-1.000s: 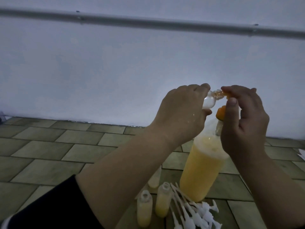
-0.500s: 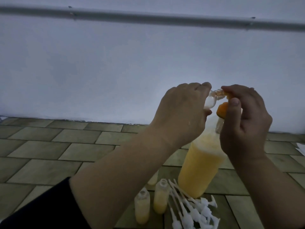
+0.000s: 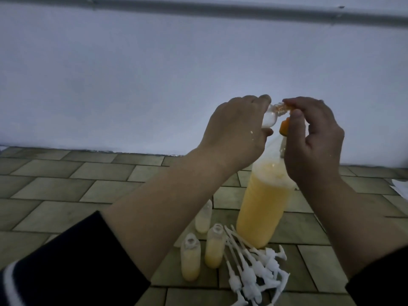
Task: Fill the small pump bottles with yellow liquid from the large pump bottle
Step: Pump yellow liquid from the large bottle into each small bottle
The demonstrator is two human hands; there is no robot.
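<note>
A large clear bottle [image 3: 262,206] of yellow liquid stands on the tiled floor. Its orange pump head [image 3: 350,126] shows between my hands. My left hand [image 3: 236,133] holds a small clear bottle [image 3: 117,119] tilted, its neck at the pump's spout. Around the pump head my right hand [image 3: 315,138] is closed, fingers on top. Three small bottles stand on the floor below my left forearm: one [image 3: 190,260] in front, one [image 3: 213,248] beside it, one [image 3: 203,217] behind. All three hold yellowish liquid and have no pumps.
A heap of white pump tops with dip tubes [image 3: 254,268] lies on the tiles just right of the small bottles. A white wall with a grey pipe [image 3: 198,6] rises behind. A white sheet corner [image 3: 400,186] shows at the right edge.
Both hands keep the same grip at the pump. The view has shifted slightly, so hands and bottles sit a little lower and left in frame.
</note>
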